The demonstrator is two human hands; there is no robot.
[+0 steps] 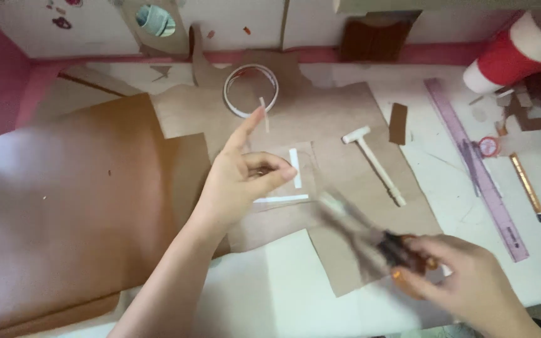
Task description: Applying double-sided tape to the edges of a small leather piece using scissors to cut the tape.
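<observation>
White desk (270, 294) strewn with cardboard, left hand (239, 178) half open, tape strip (263, 114) on fingertip, right hand (464, 285) gripping blurred scissors (370, 235)

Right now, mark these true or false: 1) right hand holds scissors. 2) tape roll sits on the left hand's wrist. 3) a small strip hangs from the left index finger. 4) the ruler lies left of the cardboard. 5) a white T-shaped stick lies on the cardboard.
1) True: the right hand grips orange-handled scissors, blades blurred.
2) False: the tape roll lies on the cardboard, beyond the left hand.
3) True: a thin pale strip sticks at the raised fingertip.
4) False: the purple ruler lies to the right, on the white table.
5) True: the T-shaped stick rests on the cardboard.
</observation>
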